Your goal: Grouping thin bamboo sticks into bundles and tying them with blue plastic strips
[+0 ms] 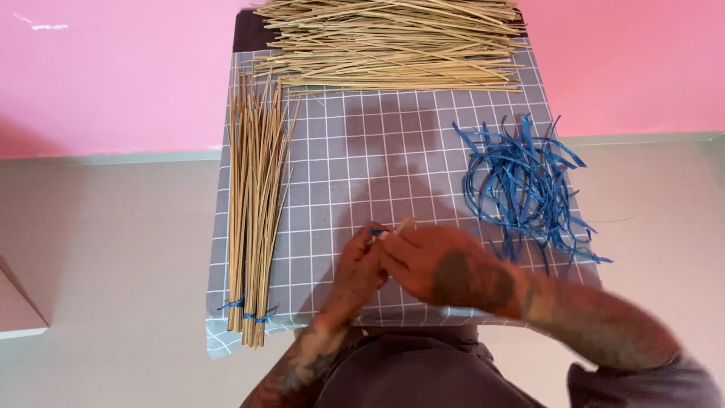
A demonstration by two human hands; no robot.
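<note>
**Kid:** Two hands were at the near edge of the worktop, right? What were they doing?

**Helper:** Yes. The left hand and the right hand were pressed close together near the middle of that edge. Between them they pinched a thin tan stick and a bit of blue string.

**Kid:** Which way did the stick point?

**Helper:** Only its tip showed. It poked up past the fingers, toward the far edge and a little to the right. The rest was hidden under the hands, so I could not tell how long it was. The blue bit peeked out just left of the tip, touching the left hand's fingers.

**Kid:** Were the hands open or closed?

**Helper:** Both grips were closed. The fingers were curled in tight around the stick and the string. The right hand lay partly over the left, and it looked a bit blurry.

**Kid:** What else was on the grey squared cloth?

**Helper:** A tidy bundle of sticks lay along the left edge, tied with blue near its close end. A big loose heap of sticks lay across the far edge. A messy pile of blue strings sat by the right edge, nearer to the right hand. The wall behind was pink.
</note>
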